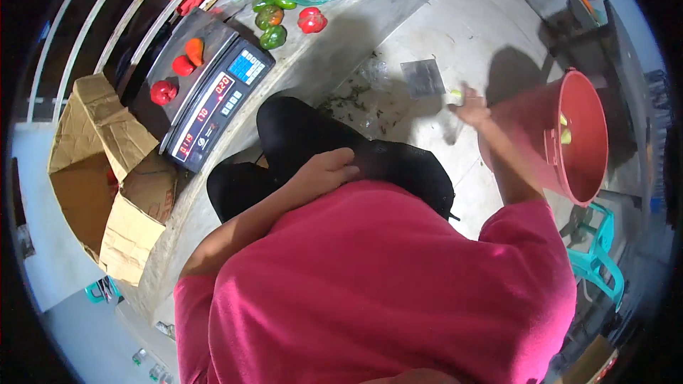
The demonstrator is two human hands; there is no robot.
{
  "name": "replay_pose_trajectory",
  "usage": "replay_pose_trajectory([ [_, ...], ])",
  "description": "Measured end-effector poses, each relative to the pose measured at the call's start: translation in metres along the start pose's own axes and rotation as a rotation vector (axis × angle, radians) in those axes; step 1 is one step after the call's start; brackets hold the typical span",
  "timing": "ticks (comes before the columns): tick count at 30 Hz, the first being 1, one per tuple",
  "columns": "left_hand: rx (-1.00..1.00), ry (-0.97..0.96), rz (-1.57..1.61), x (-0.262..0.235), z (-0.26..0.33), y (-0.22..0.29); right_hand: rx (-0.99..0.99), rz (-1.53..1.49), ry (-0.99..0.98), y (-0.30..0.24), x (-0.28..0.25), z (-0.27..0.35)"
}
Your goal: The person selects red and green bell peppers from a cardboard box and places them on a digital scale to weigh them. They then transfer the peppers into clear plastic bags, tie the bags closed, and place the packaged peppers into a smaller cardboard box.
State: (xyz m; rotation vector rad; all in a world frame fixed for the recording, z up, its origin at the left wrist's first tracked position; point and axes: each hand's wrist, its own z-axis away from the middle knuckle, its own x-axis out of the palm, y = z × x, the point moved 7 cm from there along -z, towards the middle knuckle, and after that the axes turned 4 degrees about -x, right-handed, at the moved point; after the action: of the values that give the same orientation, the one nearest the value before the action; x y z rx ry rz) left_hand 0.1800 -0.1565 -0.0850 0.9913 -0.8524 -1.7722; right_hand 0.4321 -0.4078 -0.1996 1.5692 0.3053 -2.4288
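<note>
My left hand [329, 172] rests on my lap with its fingers curled in, and no object shows in it. Out to the right, my right hand [471, 108] is stretched over the pale floor, fingers spread. A small yellow-green piece [455, 92] shows just beyond its fingertips; whether they touch is too blurred to tell. Beside my right forearm a red bucket [585, 142] is tilted, with pale green pieces [565, 130] at its opening. A dark flat square [422, 78] lies on the floor near that hand.
At left, a digital scale [228, 99] carries red peppers [183, 66] on the ledge. Green peppers [273, 36] and another red pepper [312, 20] sit beyond it. An open cardboard box [89, 185] stands nearer. Plant scraps [356, 103] litter the floor; a teal stool [597, 256] is behind the bucket.
</note>
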Motion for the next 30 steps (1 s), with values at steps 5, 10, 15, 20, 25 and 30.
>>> replay_pose_trajectory([
  [5, 0.036, 0.011, 0.008, 0.001, -0.001, 0.002, -0.523, -1.079, -1.096, -0.163, 0.031, 0.07],
  [10, 0.003, -0.057, 0.036, 0.004, -0.005, 0.011, -0.568, -0.804, -1.132, -0.192, 0.019, 0.095],
  [15, -0.01, -0.165, 0.066, 0.01, -0.022, 0.031, -0.471, -0.855, -1.291, -0.152, 0.024, 0.099],
  [20, 0.014, -0.254, 0.236, 0.017, -0.048, 0.038, -0.422, -0.936, -1.288, -0.113, 0.017, 0.09],
  [25, -0.149, -0.304, 0.075, 0.002, -0.065, 0.032, -0.654, -1.12, -1.561, -0.137, 0.045, 0.066],
  [30, -0.274, -0.263, 0.195, -0.017, -0.071, 0.012, -0.314, -1.059, -1.341, -0.143, 0.14, -0.035],
])
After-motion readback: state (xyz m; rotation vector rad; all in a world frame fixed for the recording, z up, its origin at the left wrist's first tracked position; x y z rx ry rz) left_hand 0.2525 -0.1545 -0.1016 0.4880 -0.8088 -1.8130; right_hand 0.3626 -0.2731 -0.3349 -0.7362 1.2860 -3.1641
